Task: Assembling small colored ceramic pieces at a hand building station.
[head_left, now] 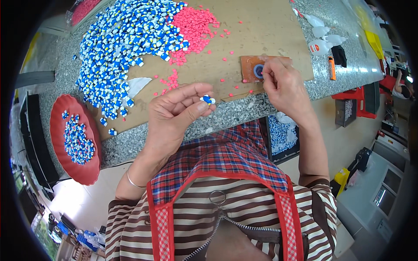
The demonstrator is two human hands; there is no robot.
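Hands worked above the near edge of a granite-topped bench (278,98). Left hand (174,114), palm up, pinched a small blue-and-white figurine (207,99) between thumb and fingertips, just clear of the bench edge. Right hand (285,85) had its fingertips closed together over a brown pad (261,67) bearing a blue ring; whether they gripped a small part could not be told. Pad lay on a cardboard sheet (261,30), just beyond the held figurine. Scattered pink pieces (194,25) lay on the cardboard, touching a large heap of blue-and-white figurines (126,39) further left. Red tray (58,117) at far left held a smaller lot of the same figurines. White squeeze bottles (321,39) stood at far right.

Judged step: fitting one piece to the held figurine, mid-cycle. Next move would call for bringing both hands together with fine fingertip alignment.
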